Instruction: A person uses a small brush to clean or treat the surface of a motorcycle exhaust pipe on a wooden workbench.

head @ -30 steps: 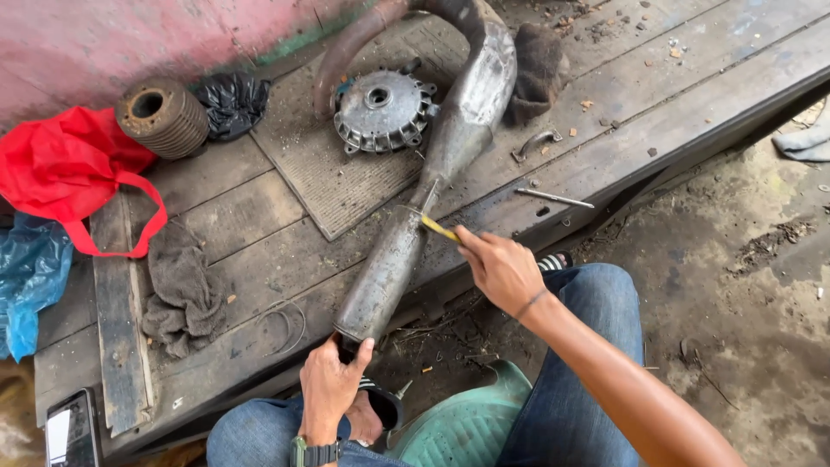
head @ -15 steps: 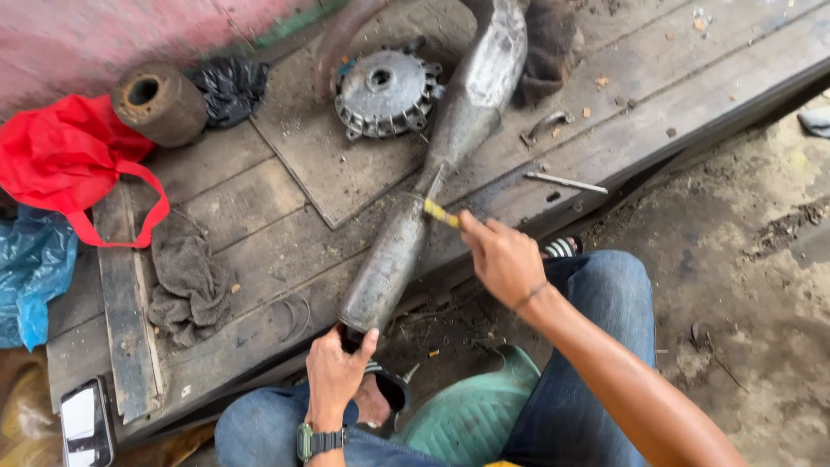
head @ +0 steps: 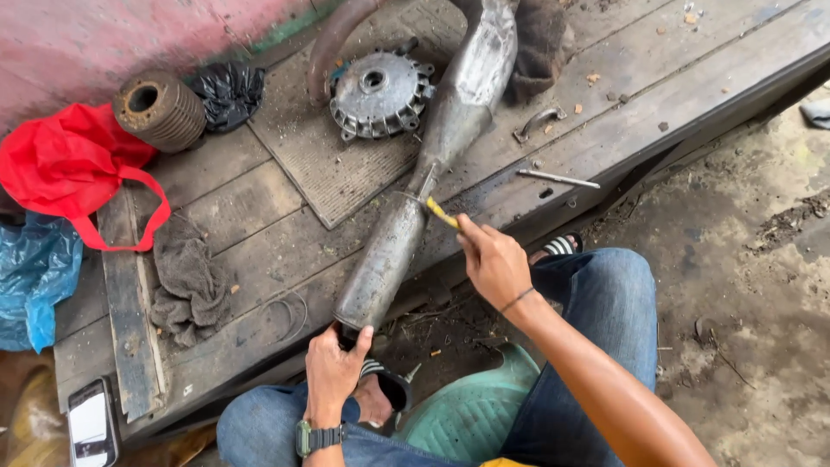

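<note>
Weathered grey planks are forming a low wooden platform [head: 259, 199] against a pink wall, with bare packed dirt lying to the right. One long metal exhaust pipe [head: 406, 233] is resting on the planks, its long axis running diagonally from near left to far right. Its narrow near end is pointing toward the person's knees, while its fatter, shinier body is swelling toward the far edge, where a rusty tube is curving back to the left. Its surface is looking dull, scratched and stained.

The left hand [head: 333, 372] is gripping the pipe's near end, fingers wrapped and thumb lying up along the metal; a watch is sitting on that wrist. The right hand [head: 494, 261] is pinching one small yellow-handled tool [head: 442, 213], possibly a brush or scraper, whose tip is touching the pipe at its narrow waist.

One round finned metal hub [head: 376, 93] is lying to the left of the pipe's far part, on a ribbed mat. Farther left are one ribbed rusty cylinder [head: 160, 111] and one crumpled black bag [head: 226, 91]. One red bag [head: 69, 169], one blue bag [head: 35, 277], one grey rag [head: 188, 281] and one phone [head: 91, 425] are occupying the left side. One thin metal rod [head: 558, 179] is lying to the right of the pipe.
</note>
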